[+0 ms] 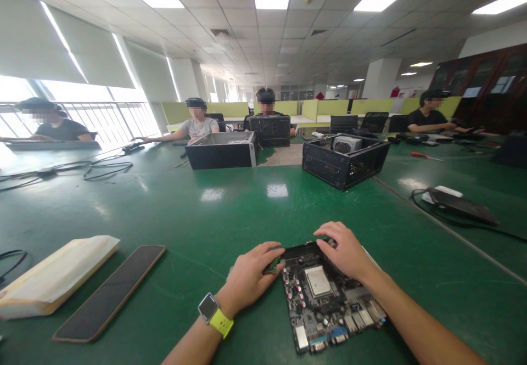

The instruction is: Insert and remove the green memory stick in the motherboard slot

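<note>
Table: a green table (177,211) spreads across the whole view; four people (201,126) sit around its farther sides.
Cases: an open black case (329,164) stands ahead on the right, a silver unit (346,144) inside it; a second case (222,155) lies to its left; an upright case (270,131) stands behind, between them.
Motherboard: the motherboard (329,303) lies flat on the table, between the two hands, its ports facing the wearer.
Bundle: a pale wrapped bundle (61,274) rests at far left; a dark flat slab (111,293) lies just beside it.
Right hand: the right hand (341,250) curves over the upper right edge; its grip cannot be told.
Left hand: the left hand (255,269) is at the upper left corner; a small green piece (272,266) shows by its fingers, whether grasped unclear.
Watch: a watch (209,307) with a yellow-green strap circles the left wrist.
Chip: a square silver chip (318,281) sits on the motherboard.
</note>
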The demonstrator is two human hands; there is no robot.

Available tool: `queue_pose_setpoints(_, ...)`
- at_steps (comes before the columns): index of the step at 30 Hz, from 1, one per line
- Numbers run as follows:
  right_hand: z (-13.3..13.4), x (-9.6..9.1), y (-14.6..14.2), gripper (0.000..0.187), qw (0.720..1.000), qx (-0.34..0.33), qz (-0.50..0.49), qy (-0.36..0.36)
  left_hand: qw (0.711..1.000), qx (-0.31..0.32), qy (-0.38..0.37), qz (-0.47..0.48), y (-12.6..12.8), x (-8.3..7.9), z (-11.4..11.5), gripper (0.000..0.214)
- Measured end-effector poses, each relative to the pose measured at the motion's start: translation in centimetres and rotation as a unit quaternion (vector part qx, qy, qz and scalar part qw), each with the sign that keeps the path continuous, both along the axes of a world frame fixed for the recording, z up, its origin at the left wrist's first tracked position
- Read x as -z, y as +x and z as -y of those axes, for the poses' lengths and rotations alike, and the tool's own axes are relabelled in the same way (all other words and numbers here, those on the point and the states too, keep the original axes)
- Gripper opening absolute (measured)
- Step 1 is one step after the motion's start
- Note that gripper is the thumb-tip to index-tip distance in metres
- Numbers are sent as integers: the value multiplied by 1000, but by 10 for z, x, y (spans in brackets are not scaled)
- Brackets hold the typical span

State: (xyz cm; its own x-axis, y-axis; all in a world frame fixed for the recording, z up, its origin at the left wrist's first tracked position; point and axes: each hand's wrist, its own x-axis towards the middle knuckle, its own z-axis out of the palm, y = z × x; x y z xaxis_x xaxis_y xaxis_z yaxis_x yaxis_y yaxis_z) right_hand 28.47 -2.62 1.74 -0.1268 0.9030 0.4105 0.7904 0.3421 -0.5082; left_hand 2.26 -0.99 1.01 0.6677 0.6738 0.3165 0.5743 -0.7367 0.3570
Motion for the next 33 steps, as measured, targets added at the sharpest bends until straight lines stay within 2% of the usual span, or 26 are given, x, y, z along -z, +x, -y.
queue_pose_setpoints(2, 19, -15, -15, 21, 999, -45, 29, 0, 999, -13, 17, 35, -1, 0, -1, 28)
queue_pose_setpoints(4, 40, -22, -34, 29, 990, -113, 77, -20, 996, -35, 36, 68, -2, 0, -3, 25)
queue_pose_setpoints(8, 61, -2, -67, 46, 953, -201, 222, -43, 993, -59, 53, 90, -3, -1, -4, 22)
queue_pose_setpoints(11, 61, 14, -82, 39, 921, -214, 319, -64, 993, -62, 44, 86, -3, -1, -3, 22)
queue_pose_setpoints(14, 62, 13, -89, 34, 908, -203, 353, -102, 994, -64, 38, 83, -3, 0, -2, 22)
queue_pose_setpoints(16, 64, 7, -88, 34, 916, -182, 336, -123, 994, -63, 39, 83, -3, 0, -3, 22)
queue_pose_setpoints(18, 62, 0, -80, 28, 937, -142, 293, -127, 994, -62, 40, 83, -3, 0, -3, 21)
queue_pose_setpoints(21, 46, -8, -52, 17, 963, -23, 238, -123, 994, -62, 38, 82, -4, 0, -4, 21)
queue_pose_setpoints(24, 19, -14, -5, 16, 955, 141, 213, -151, 994, -63, 34, 83, -4, -1, -3, 21)
queue_pose_setpoints(27, -2, -16, 40, 20, 927, 264, 191, -188, 994, -60, 35, 85, -3, -1, -3, 21)
queue_pose_setpoints(30, -10, -12, 60, 23, 917, 290, 188, -198, 994, -56, 36, 85, -3, 0, -2, 21)
queue_pose_setpoints(33, -10, -8, 54, 24, 925, 262, 216, -168, 995, -56, 36, 80, -3, 0, -2, 21)
